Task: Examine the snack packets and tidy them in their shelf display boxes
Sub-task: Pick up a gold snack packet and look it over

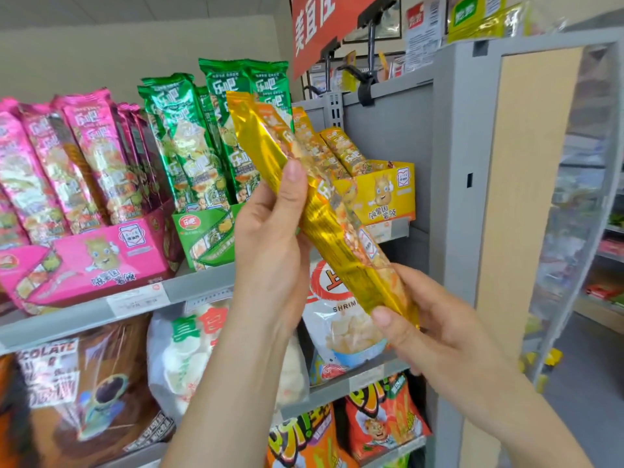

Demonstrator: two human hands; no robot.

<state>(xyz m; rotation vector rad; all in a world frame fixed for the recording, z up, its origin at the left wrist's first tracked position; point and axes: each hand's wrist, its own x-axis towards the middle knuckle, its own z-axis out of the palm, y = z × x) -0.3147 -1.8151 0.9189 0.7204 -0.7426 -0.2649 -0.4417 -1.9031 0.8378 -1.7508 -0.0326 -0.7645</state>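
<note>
Head view looks at a shop shelf (pixel 189 288) with both hands raised in front of it. A long gold snack packet (pixel 329 216) is held in the air on a slant, its upper end toward the green packets (pixel 202 140) and its lower end down to the right, clear of every box. The left hand (pixel 270 238) holds the packet near its middle: its grip pinches the packet, thumb flat on the near face and the fingers hidden behind the foil. The right hand (pixel 435 336) holds the lower end, its grip curled round the packet with the thumb pressed against the bottom edge.

Three display boxes stand side by side on the shelf behind. The pink box (pixel 101 255) on the left is crowded with pink packets (pixel 67 163) leaning backward. The green box (pixel 209 234) in the middle holds the green packets standing nearly upright. The yellow box (pixel 385 194) on the right, beside a grey upright (pixel 449 197), holds a few yellow packets (pixel 341 150) tilted to the left.

On the shelf below sit a brown bag (pixel 84 383), a white bag (pixel 182 349) and a shrimp chips bag (pixel 337 322). A red sign (pixel 314 25) hangs above.
</note>
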